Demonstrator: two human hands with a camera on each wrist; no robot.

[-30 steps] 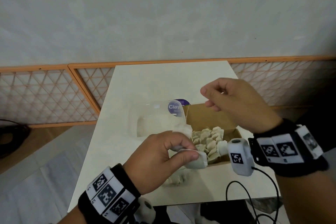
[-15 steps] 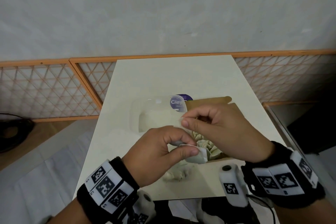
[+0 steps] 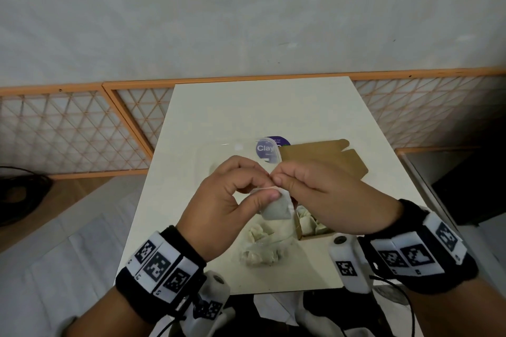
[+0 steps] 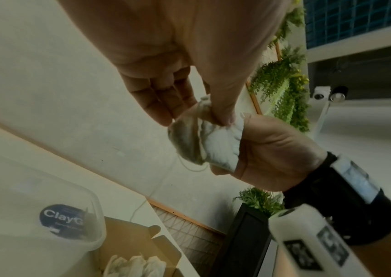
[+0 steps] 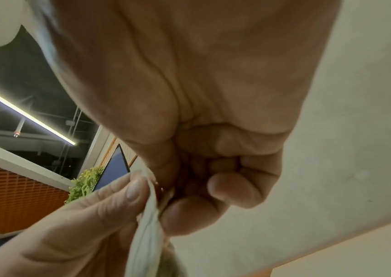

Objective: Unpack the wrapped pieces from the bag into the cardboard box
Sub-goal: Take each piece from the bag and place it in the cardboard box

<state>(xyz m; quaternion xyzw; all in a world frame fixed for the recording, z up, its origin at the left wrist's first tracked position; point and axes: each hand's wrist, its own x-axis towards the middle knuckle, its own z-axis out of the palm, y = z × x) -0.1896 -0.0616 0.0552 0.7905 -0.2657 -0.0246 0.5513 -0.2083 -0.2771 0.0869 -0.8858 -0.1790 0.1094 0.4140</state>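
Two hands (image 3: 219, 208) (image 3: 325, 200) on crinkled white pouch (image 3: 276, 209)

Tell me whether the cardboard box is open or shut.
Open: the box's flap stands back, and wrapped pieces show inside.

The right hand (image 3: 325, 194) covers most of the box (image 3: 323, 161); only its far flaps and near right corner show, so the count of pieces (image 3: 308, 223) inside cannot be told. The held piece (image 3: 275, 208) is partly covered by both hands' fingers. The bag (image 3: 261, 250) at the near table edge is too blurred to tell what it holds. The tub (image 3: 241, 154) label reads only "Clay", the rest hidden behind the rim. In the right wrist view the piece (image 5: 147, 234) runs off the bottom edge, and the left hand (image 5: 71, 224) is cut off there too.
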